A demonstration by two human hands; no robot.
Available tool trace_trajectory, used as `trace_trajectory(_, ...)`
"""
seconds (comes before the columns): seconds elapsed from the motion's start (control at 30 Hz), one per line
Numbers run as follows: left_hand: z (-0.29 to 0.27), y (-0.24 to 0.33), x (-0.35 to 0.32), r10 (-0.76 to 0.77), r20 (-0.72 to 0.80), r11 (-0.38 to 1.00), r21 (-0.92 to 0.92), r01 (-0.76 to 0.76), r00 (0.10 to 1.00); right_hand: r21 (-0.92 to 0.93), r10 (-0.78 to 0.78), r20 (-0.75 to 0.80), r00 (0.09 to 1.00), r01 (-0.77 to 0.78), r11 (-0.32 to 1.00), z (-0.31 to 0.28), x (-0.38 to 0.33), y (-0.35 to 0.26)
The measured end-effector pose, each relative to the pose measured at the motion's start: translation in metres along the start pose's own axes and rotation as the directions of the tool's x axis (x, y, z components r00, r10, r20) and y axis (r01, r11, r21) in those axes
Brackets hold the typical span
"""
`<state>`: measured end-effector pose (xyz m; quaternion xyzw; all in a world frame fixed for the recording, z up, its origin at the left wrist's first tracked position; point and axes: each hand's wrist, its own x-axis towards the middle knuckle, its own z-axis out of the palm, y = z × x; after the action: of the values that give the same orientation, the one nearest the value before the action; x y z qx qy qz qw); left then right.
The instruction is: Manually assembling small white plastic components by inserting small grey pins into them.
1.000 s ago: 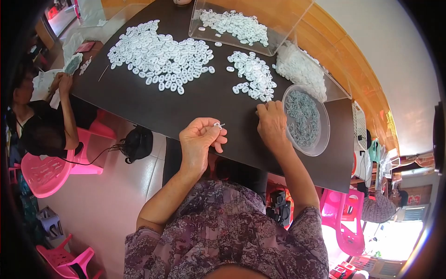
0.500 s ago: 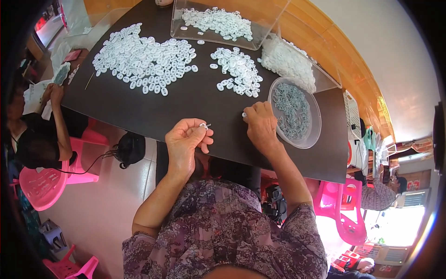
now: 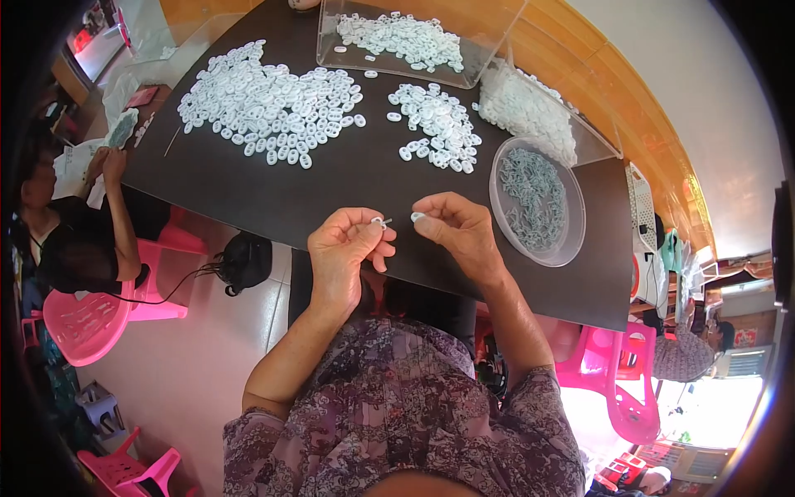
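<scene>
Between thumb and forefinger, my left hand (image 3: 344, 248) pinches a small white plastic piece with a thin grey pin (image 3: 386, 222) sticking out to the right. My right hand (image 3: 464, 236) pinches a small white oval piece (image 3: 416, 216). Both hands are over the near edge of the dark table, fingertips facing each other a short gap apart. Beyond them lie a large heap of white two-holed oval pieces (image 3: 269, 103) and a smaller heap (image 3: 439, 124). To the right of my right hand, a round clear tub (image 3: 571, 236) holds many small grey pins (image 3: 530, 195).
A clear box (image 3: 397, 73) with more white pieces lies at the table's far side. Beside it is a clear bag of white pieces (image 3: 526, 112). A thin stick (image 3: 172, 141) lies left of the large heap. Another person (image 3: 79, 240) works at the left. Pink chairs (image 3: 91, 323) stand around.
My right hand has moved left from beside the tub toward my left hand, carrying the white oval piece. My left hand keeps its pinch. The whole view has shifted slightly.
</scene>
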<state>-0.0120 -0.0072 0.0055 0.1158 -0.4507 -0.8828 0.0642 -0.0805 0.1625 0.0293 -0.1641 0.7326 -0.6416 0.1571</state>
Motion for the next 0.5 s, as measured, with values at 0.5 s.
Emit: trace_trajectory(0.5,-0.005,0.004,-0.002,0.048,0.006,0.996,0.071,-0.049,0.999,0.094,-0.021,0.01,1.0,0.02,0.995,0.018,0.003,0.002)
